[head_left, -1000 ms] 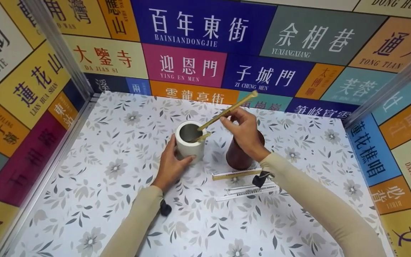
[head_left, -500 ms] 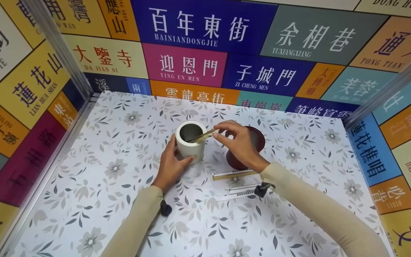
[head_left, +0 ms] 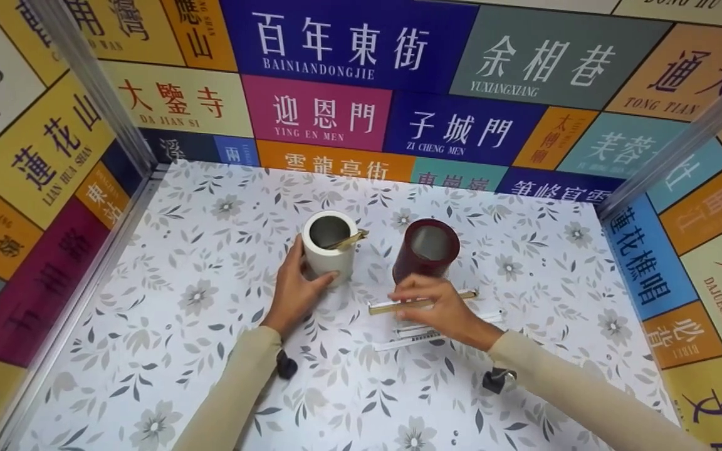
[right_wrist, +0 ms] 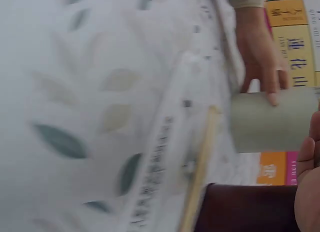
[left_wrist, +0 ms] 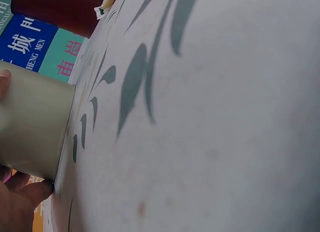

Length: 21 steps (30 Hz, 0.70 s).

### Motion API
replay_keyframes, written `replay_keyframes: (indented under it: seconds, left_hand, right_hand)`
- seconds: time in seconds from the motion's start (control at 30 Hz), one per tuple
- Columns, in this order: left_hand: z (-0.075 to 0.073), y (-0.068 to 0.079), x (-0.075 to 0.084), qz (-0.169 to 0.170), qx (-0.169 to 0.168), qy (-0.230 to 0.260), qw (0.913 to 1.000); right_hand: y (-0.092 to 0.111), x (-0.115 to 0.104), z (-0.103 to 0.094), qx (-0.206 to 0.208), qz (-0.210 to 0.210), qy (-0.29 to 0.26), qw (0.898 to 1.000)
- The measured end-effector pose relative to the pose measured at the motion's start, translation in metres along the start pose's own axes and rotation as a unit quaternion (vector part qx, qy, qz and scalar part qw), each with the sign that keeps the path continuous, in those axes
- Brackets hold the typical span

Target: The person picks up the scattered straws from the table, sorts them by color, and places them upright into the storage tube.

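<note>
My left hand (head_left: 298, 285) holds the white cup (head_left: 331, 260), thumb and fingers curled round its side. The cup has a thick rim and a dark metallic inside; slim gold sticks (head_left: 356, 238) lean in it with their ends past the rim. My right hand (head_left: 439, 304) is over another slim gold stick (head_left: 470, 294) lying on the table, fingers above it and apart from the thumb. In the right wrist view that gold stick (right_wrist: 202, 164) lies on the cloth, and only part of the right hand (right_wrist: 308, 177) shows at the edge.
A dark red cup (head_left: 427, 250) stands upright just behind the right hand. White printed sticks (head_left: 392, 344) lie nearer than the gold one, partly under the hand. A flowered cloth (head_left: 336, 401) covers the table, with sign-printed panels (head_left: 317, 113) round three sides.
My right hand lowered a gold stick into the white cup, let go of it, and moved right and nearer, over the gold stick on the table. The left hand keeps its hold.
</note>
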<state>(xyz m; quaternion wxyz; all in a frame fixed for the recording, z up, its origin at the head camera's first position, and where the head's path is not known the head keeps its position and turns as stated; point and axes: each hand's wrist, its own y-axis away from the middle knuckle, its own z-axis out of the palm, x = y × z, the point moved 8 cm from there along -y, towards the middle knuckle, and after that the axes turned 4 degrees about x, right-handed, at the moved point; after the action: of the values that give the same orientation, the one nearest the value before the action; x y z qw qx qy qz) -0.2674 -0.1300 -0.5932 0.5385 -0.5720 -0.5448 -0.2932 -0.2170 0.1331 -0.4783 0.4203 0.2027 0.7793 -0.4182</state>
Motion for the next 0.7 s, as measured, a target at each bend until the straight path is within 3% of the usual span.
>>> replay_keyframes:
  seconds: [0.2,0.53,0.7]
  left_hand:
    - [-0.002,0.001,-0.001,-0.006,0.0,0.007,1.0]
    - [-0.001,-0.001,0.001,-0.004,-0.003,0.006,1.0]
    - [0.0,-0.001,0.002,-0.006,-0.005,0.004,1.0]
  right_hand:
    - [0.034,0.03,-0.003,-0.012,-0.04,0.025,0.999]
    - [0.059,0.068,-0.034,0.026,0.007,0.118,0.993]
    - [0.069,0.092,-0.047,0.053,0.0,0.145,0.988]
